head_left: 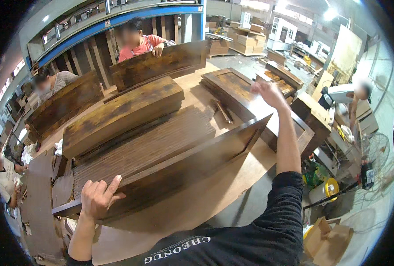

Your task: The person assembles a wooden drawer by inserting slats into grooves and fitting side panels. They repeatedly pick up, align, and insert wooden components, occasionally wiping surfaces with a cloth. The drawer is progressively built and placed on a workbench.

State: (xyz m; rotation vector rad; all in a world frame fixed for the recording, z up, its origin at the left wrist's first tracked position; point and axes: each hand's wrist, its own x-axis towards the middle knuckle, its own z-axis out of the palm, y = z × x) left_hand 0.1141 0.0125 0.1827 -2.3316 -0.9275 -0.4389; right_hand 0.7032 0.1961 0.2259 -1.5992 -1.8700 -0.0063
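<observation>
Dark board (183,166) on edge, slanting from lower left to right of centre

The board's long axis climbs across the middle of the frame, one end pointing lower left, the other toward the upper right. It stands on a long edge above a pale tabletop (259,166), its broad face toward me. My left hand (100,195) lies over the upper edge near the left end, fingers curled, thumb stretched out; I cannot tell how firmly it grips. My right hand (270,93) is raised just beyond the right end, fingers bent and blurred; I cannot tell whether they hold anything.

Around it, at the far left, a person in a pale top (6,177) is near brown sheets (39,190). In the upper left, a person in a patterned top (62,82) is behind a tilted panel (68,102). Left of centre, a long block (124,111) lies roughly parallel to my board, and ribbed strips (148,137) crowd its far side. At top centre, a person in a pink top (139,46) has a hand on another upright panel (161,64). Right of centre, framed panels (228,91) lie flat near my right hand. Farther right are a yellow bucket (324,190), an open carton (327,241), a bending person (347,93) and a fan (378,155).
</observation>
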